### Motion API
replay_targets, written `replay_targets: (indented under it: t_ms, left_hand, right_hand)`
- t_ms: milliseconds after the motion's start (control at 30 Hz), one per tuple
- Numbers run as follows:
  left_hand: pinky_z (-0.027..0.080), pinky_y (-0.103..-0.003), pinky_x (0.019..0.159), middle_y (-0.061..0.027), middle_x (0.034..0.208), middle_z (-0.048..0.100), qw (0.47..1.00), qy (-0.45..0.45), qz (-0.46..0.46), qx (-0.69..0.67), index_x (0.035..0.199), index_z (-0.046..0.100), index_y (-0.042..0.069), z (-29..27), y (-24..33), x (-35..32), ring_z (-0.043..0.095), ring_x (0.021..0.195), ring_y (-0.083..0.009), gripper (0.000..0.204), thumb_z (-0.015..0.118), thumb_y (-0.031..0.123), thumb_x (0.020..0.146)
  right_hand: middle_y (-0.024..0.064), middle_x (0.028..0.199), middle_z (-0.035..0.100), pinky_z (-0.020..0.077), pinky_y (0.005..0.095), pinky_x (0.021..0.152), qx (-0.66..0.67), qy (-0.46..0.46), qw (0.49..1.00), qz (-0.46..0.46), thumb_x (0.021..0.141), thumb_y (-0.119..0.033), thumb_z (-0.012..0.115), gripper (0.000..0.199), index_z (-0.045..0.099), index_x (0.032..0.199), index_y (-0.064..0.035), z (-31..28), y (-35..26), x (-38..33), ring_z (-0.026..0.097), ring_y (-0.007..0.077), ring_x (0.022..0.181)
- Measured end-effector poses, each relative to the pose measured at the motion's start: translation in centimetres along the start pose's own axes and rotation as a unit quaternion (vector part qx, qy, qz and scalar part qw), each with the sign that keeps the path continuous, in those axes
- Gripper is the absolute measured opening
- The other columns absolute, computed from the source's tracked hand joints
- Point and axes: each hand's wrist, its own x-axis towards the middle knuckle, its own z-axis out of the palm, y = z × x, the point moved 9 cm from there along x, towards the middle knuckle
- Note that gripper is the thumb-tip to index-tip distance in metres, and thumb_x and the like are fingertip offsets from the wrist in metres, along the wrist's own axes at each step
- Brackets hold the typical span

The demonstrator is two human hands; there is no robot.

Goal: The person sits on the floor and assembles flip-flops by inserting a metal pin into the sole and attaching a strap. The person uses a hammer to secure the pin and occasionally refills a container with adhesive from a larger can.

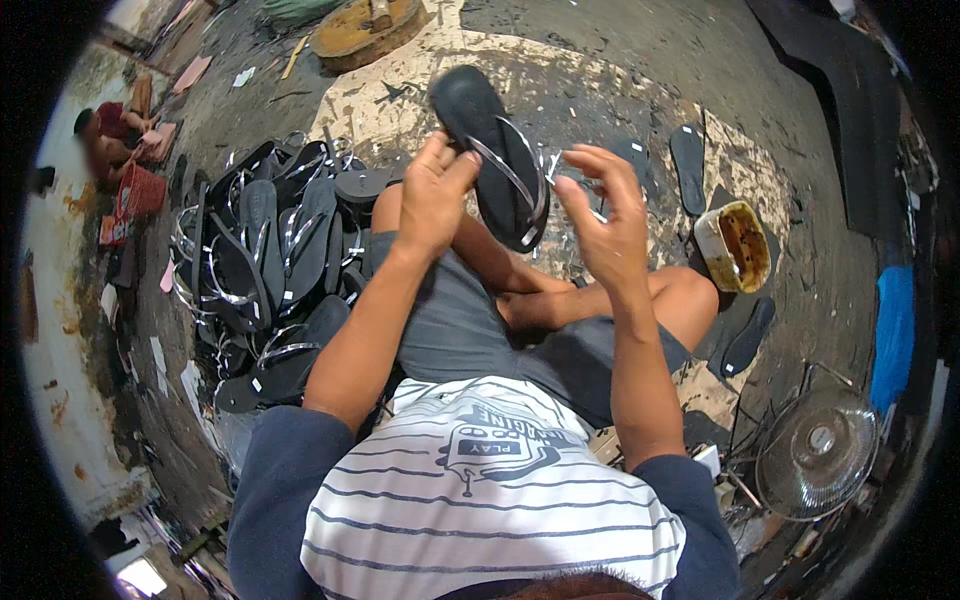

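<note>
A black flip-flop [488, 125] with silvery straps is held up in front of me, its sole tilted over my crossed legs. My left hand [435, 195] grips its left edge, thumb against the footbed near the strap. On the other side my right hand [608, 215] has its fingers curved and apart, the fingertips close to the right strap and a small whitish piece. Whether they touch it is hard to make out. Beside my left forearm lies a heap of finished-looking black flip-flops [262, 230] with similar shiny straps.
Loose black soles lie to the right, one [687, 165] farther off and one [748, 340] nearer. Between them stands a square tub [705, 245] with amber residue. A fan [820, 440] sits at lower right, a round wooden block [350, 45] far ahead. Another person [105, 140] is at far left.
</note>
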Motion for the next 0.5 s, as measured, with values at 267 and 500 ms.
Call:
replay_targets:
  t_ms: [267, 500]
  left_hand:
    - [0.049, -0.03, 0.081, -0.0015, 0.105, 0.066, 0.991, 0.028, -0.098, -0.087, 0.122, 0.059, 0.006, -3.5, -3.6, 0.8, 0.062, 0.095, -0.0115, 0.032, 0.066, 0.011, 0.091]
    - [0.054, -0.032, 0.088, -0.0079, 0.122, 0.063, 0.982, -0.095, -0.16, -0.025, 0.143, 0.047, -0.002, -6.5, 2.9, -1.1, 0.065, 0.103, -0.017, 0.054, 0.067, 0.02, 0.097]
  right_hand:
    - [0.0002, 0.091, 0.055, 0.0388, 0.0283, 0.09, 0.212, -0.161, 0.956, 0.121, 0.091, -0.007, 0.064, 0.009, 0.063, 0.1, -0.0071, 6.6, 6.3, -4.1, 0.051, 0.012, 0.09]
    - [0.0056, 0.09, 0.056, 0.025, 0.0353, 0.113, 0.122, -0.336, 0.931, 0.067, 0.083, -0.005, 0.063, 0.006, 0.059, 0.082, -0.002, 4.9, 8.1, -2.1, 0.049, 0.021, 0.104]
